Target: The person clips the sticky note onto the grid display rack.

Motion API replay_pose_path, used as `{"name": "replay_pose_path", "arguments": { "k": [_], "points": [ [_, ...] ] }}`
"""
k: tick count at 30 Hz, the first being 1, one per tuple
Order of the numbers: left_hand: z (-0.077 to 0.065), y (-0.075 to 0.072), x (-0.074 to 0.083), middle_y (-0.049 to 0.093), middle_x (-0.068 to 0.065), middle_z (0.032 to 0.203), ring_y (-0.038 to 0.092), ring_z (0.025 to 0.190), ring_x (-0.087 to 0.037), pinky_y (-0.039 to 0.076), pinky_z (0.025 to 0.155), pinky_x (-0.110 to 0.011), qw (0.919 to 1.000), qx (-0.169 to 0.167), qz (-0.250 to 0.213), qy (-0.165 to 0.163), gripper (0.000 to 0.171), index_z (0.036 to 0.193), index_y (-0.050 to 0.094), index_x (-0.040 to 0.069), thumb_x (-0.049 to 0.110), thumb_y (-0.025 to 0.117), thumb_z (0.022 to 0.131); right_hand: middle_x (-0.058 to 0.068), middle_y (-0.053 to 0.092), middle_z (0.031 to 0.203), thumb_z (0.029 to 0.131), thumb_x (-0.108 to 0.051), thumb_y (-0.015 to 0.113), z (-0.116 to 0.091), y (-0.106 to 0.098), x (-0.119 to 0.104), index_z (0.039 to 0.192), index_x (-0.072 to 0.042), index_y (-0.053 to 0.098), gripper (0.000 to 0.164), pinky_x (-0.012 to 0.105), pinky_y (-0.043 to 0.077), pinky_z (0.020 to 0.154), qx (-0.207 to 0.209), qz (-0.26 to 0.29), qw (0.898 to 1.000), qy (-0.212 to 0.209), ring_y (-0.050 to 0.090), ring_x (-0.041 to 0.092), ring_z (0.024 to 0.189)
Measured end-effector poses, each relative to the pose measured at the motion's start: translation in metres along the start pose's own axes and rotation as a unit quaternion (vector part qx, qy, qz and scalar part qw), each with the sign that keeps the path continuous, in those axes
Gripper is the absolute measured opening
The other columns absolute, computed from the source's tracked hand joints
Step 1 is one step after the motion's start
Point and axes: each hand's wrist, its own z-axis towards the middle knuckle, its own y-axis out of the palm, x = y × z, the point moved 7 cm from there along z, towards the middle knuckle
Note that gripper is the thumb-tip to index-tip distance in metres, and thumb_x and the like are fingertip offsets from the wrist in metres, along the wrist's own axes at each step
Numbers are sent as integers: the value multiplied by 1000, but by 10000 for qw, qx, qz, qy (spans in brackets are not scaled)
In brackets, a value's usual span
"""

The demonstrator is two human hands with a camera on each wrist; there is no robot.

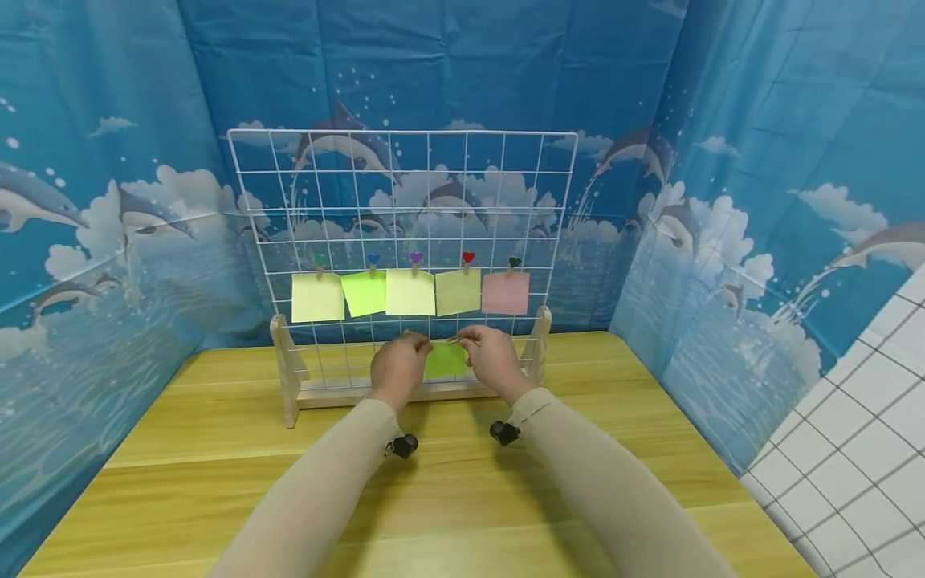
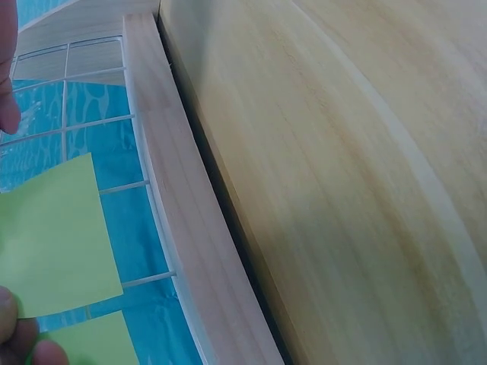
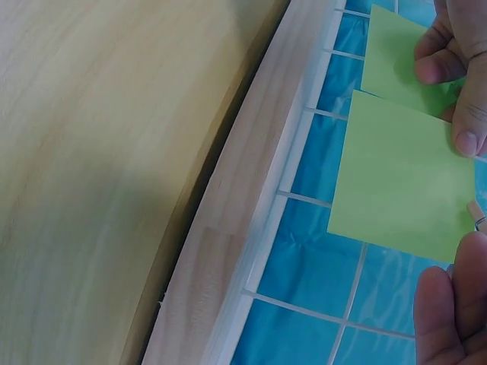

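Note:
At the grid's lower rows, a green square note [image 1: 444,361] lies flat against the wires between my two hands. My left hand [image 1: 400,368] pinches its upper left corner, thumb [image 3: 466,138] in front. A small wooden clothespin [image 3: 478,214] is in my right hand [image 1: 495,360], at the note's top edge; the fingers mostly cover it. Beside this note on the left hangs a second green note [image 2: 95,344], behind my left hand and hidden by it in the head view.
The white wire grid [image 1: 428,172] stands in wooden feet [image 1: 285,369] joined by a bottom rail [image 1: 332,395]. Above my hands hang several notes, including a pink note [image 1: 505,293], under heart clips such as a red one [image 1: 468,257]. A wood-grain table [image 1: 462,498] lies below.

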Motion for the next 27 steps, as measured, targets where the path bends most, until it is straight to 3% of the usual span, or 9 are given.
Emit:
{"name": "replay_pose_path", "arguments": {
  "k": [12,17,23,27],
  "points": [
    [-1,0,1,81,0,112,77,93,-21,61,77,-41,10000,25,69,-33,28,122,79,19,35,62,108,3,79,112,109,-25,60,2,0,0,128,-15,75,26,29,49,51,90,-207,9992,-342,72,21,72],
    [0,0,0,81,0,111,77,91,-20,61,75,-41,10000,20,70,-12,27,122,79,19,35,62,107,3,80,111,109,-24,60,1,-1,-3,126,-15,76,25,29,52,53,181,-409,9975,-544,69,11,68],
    [0,1,-1,81,0,111,77,93,-21,61,76,-42,10000,43,63,-12,26,121,79,20,35,63,107,2,81,112,109,-24,60,1,1,-5,126,-16,76,24,26,57,61,252,-706,9939,-805,72,10,72],
    [0,1,-1,81,0,110,77,90,-21,61,75,-41,10000,48,66,1,26,122,79,20,34,63,107,3,81,108,109,-24,61,2,2,-7,126,-18,76,24,34,59,69,251,-881,9915,-920,68,8,67]
  ]
}}
